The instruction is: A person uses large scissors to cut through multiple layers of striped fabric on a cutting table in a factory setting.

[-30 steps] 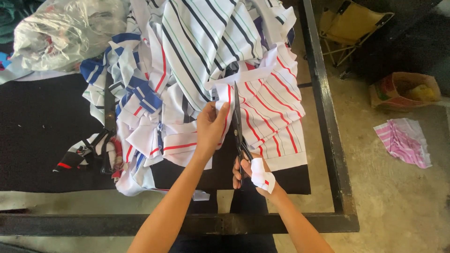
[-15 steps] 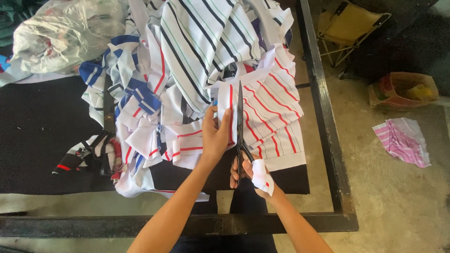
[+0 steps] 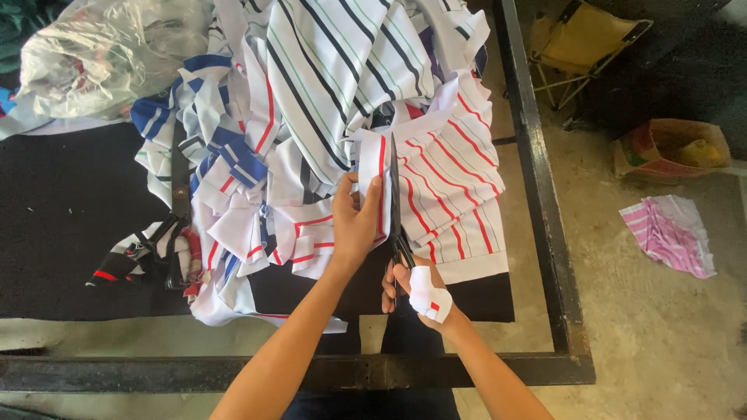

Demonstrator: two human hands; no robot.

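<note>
My left hand (image 3: 355, 222) pinches a white fabric piece with red stripes (image 3: 451, 183), holding its edge flat beside the blades. My right hand (image 3: 408, 284), wrapped with a scrap of white cloth at the thumb, grips the handles of long black scissors (image 3: 395, 204). The blades point away from me and run up along the fabric's left edge, just right of my left fingers. The piece lies at the near right side of a big heap of striped cloth (image 3: 311, 101).
A second pair of black scissors (image 3: 177, 206) lies on the dark table mat (image 3: 62, 225) left of the heap. A clear plastic bag (image 3: 101, 50) sits far left. The black metal table frame (image 3: 537, 202) borders the right; a pink striped scrap (image 3: 669, 233) lies on the floor.
The scissors have advanced farther up the red-striped piece, away from me. My left hand stays pinching the edge beside the blades, shifted slightly.
</note>
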